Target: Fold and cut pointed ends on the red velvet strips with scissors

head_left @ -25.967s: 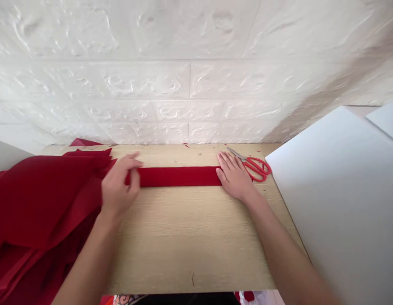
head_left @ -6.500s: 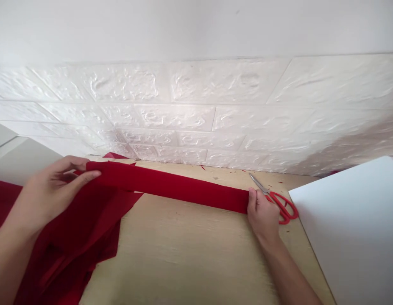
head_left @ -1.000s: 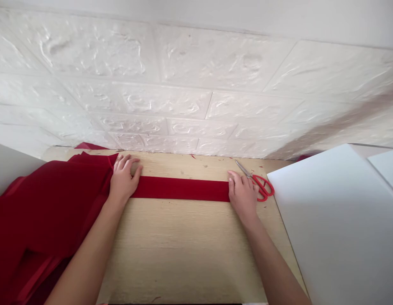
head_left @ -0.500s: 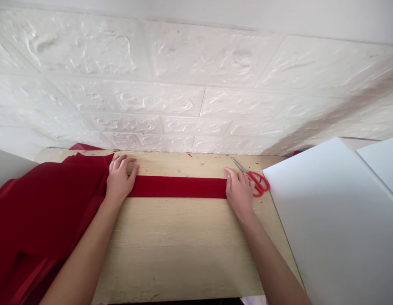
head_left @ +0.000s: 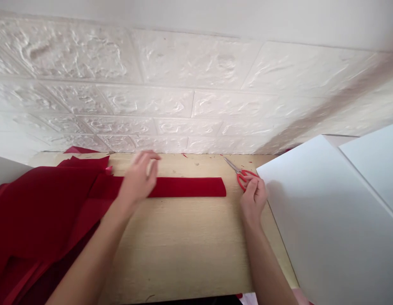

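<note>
A folded strip of red fabric (head_left: 190,187) lies flat across the wooden table, its right end free. Over its left part hovers my left hand (head_left: 139,178), slightly blurred, thumb and fingers apart and holding nothing. Beyond the right end of the strip, my right hand (head_left: 254,198) has its fingers closed on the red handles of a pair of scissors (head_left: 241,177). The blades point to the far left, toward the wall, and part of the handle is hidden by my fingers.
A heap of red fabric (head_left: 40,207) covers the left side of the table (head_left: 180,245). On the right stands a large white box or panel (head_left: 317,212). A white brick-patterned wall (head_left: 171,101) rises behind. Small red scraps lie near the wall.
My left hand has lifted off the strip's left end and moved right. My right hand has let go of the strip's right end and taken hold of the scissors.
</note>
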{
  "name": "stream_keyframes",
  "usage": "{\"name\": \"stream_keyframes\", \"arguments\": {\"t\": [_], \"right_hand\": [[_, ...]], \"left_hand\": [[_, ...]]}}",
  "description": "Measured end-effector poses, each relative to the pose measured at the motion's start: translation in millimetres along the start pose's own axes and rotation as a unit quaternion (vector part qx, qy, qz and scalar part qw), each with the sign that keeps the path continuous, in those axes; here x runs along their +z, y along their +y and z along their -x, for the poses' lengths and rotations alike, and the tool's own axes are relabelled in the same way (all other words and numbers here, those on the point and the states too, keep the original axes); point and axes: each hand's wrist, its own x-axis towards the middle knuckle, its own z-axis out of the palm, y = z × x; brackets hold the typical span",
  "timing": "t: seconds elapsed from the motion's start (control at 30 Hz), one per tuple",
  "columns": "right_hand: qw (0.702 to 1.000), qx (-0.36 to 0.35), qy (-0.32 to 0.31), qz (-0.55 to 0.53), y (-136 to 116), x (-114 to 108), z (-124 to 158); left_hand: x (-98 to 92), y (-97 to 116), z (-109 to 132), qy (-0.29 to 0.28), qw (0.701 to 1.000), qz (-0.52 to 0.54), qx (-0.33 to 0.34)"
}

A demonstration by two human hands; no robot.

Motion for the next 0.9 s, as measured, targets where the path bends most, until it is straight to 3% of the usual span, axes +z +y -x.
{"name": "stream_keyframes", "arguments": {"t": [0.07,0.1,0.2,0.3,0.53,0.9], "right_hand": [[1.000,0.002,0.021,-0.001,0.7,-9.1,-1.2],[1.000,0.002,0.026,-0.001,0.1,-13.2,-1.6],[0.999,-0.027,-0.024,-0.001,-4.9,-20.3,0.8],[0.991,-0.075,-0.108,0.012,-10.8,-17.0,8.4],[0.987,-0.070,-0.141,0.035,-11.4,2.4,15.6],[0.989,-0.044,-0.138,0.035,-8.5,5.9,15.8]], "left_hand": [[25.8,34.0,-1.0,-0.132,0.990,0.000,0.056],[40.7,49.1,-1.4,-0.170,0.982,0.001,0.081],[82.1,82.6,-4.1,-0.226,0.967,-0.006,0.120],[107.2,97.2,-8.9,-0.252,0.959,-0.018,0.132],[122.5,95.4,-15.2,-0.283,0.952,-0.049,0.111],[130.8,97.1,-20.2,-0.284,0.953,-0.053,0.087]]}}
